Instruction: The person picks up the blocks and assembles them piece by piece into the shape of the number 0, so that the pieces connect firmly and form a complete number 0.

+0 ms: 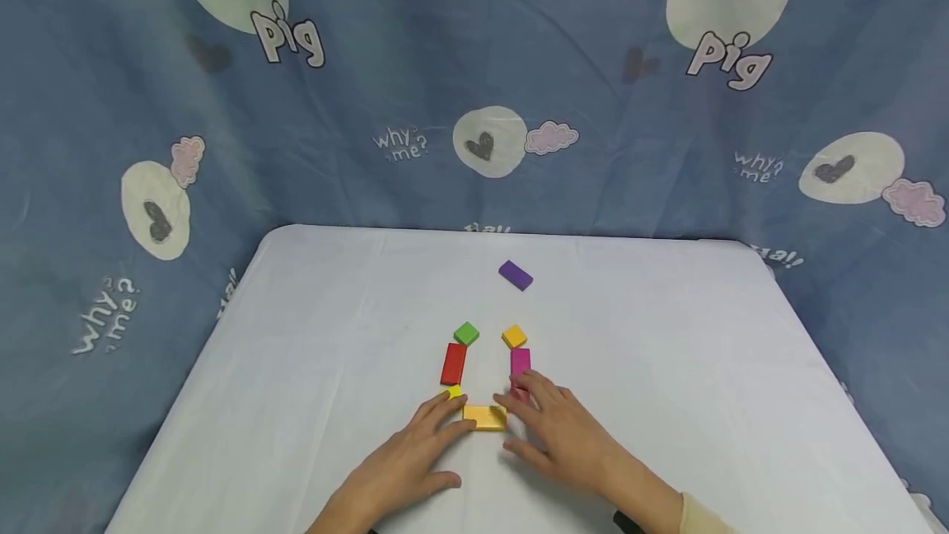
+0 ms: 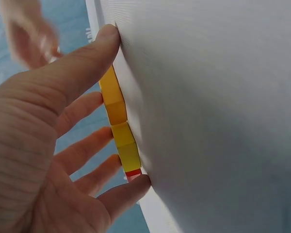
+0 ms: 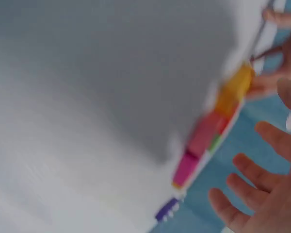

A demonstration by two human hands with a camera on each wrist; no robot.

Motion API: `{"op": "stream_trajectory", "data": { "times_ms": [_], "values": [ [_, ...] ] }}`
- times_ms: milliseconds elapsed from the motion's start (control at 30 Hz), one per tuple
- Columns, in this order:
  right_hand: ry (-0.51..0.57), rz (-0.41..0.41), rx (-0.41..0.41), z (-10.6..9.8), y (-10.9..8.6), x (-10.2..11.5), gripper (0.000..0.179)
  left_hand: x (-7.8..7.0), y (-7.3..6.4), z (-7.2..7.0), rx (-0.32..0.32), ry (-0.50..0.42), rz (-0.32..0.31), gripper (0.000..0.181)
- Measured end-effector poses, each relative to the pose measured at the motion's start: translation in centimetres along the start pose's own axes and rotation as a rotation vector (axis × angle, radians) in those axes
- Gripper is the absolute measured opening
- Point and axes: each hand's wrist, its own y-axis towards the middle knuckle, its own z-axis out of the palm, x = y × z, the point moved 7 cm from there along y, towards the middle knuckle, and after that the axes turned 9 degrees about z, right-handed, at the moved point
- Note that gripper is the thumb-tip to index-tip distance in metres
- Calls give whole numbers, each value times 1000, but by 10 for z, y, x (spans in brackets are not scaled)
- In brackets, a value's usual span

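Note:
My left hand [image 1: 404, 460] has its fingers spread beside a yellow block [image 1: 454, 391] and the left end of a long orange block [image 1: 485, 418]. In the left wrist view the fingertips are at or very near the yellow block [image 2: 126, 145], with the thumb extended. My right hand [image 1: 567, 435] spreads loosely at the orange block's right end and partly covers a pinkish-red block [image 1: 521, 395]. Beyond its fingertips lies a magenta block [image 1: 521, 359]. Nothing sits between its fingers in the right wrist view, where the blocks are blurred.
A red block [image 1: 454, 363] and a green block [image 1: 466, 333] continue the left side. One small orange block [image 1: 515, 336] tops the right side. Farther back lies a purple block [image 1: 515, 275]. The white table [image 1: 667, 336] meets a blue patterned cloth [image 1: 593, 188] behind it.

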Motion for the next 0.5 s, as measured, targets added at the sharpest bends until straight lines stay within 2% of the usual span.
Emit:
{"op": "stream_trajectory", "data": {
  "times_ms": [100, 233, 367, 500],
  "values": [
    [64, 72, -104, -19, 18, -17, 46, 0, -1, 4, 37, -23, -27, 63],
    [207, 242, -187, -36, 49, -53, 35, 0, -3, 10, 100, -51, -74, 65],
    [356, 402, -200, -46, 89, -90, 34, 1, 0, 8, 104, -40, -82, 66],
    [344, 501, -150, -47, 131, -114, 44, 3, 4, 5, 92, -37, -83, 66]
  ]
}}
